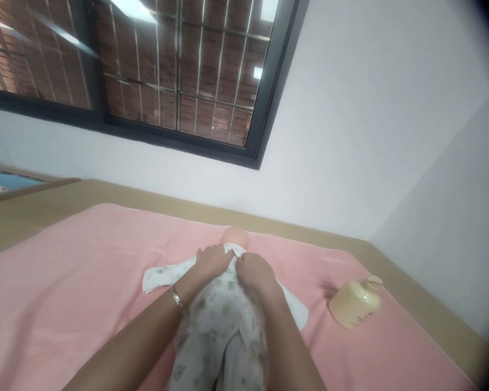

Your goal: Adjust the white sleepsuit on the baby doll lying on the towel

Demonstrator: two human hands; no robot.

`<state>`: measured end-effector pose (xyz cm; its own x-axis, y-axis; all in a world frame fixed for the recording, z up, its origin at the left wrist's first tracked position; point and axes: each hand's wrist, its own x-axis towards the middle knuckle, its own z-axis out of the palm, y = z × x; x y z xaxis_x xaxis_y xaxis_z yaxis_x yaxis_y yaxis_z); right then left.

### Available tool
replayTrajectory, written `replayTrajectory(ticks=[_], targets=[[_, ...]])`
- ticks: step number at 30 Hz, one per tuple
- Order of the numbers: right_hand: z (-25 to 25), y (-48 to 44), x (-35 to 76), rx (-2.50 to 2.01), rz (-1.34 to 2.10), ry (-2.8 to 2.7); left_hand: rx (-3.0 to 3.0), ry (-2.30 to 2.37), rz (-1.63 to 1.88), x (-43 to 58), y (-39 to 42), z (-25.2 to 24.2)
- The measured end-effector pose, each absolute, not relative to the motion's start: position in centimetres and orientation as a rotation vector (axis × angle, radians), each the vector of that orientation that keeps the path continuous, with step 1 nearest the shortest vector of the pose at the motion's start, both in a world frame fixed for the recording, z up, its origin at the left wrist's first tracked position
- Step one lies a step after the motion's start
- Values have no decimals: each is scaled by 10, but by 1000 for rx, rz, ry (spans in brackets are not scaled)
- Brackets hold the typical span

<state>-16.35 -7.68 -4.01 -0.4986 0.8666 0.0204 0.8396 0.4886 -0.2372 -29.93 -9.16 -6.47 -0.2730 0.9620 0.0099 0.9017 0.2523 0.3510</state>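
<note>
Your left hand and right hand both pinch the suit at its neck — equally near, just below the doll's head — long axis running toward you.

Matt cloth in front of you, with a glossy bottle standing out on it.
The printed garment looks like thin, matt, creased cloth, and the pink sheet beneath it like soft, dull fabric with gentle ripples. You see a smooth, plastic-like doll's head; the bottle looks like smooth plastic with bright highlights. Your bracelet shines like polished metal. The tabletop looks like smooth wood or laminate, low in sheen. Ahead of you, the wall is smooth and matt, the window glass glossy with reflections, the bars shiny metal, the brickwork rough.
</note>
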Motion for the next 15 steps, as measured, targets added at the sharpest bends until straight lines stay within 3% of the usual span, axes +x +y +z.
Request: replayTrajectory(ticks=[9,15], targets=[[-72,-41,-162,-1558,503,-2513,2007,2452,283,-280,-106,-62],[-59,-57,-160,-1506,450,-2543,1665,2295,424,-305,-86,-71]])
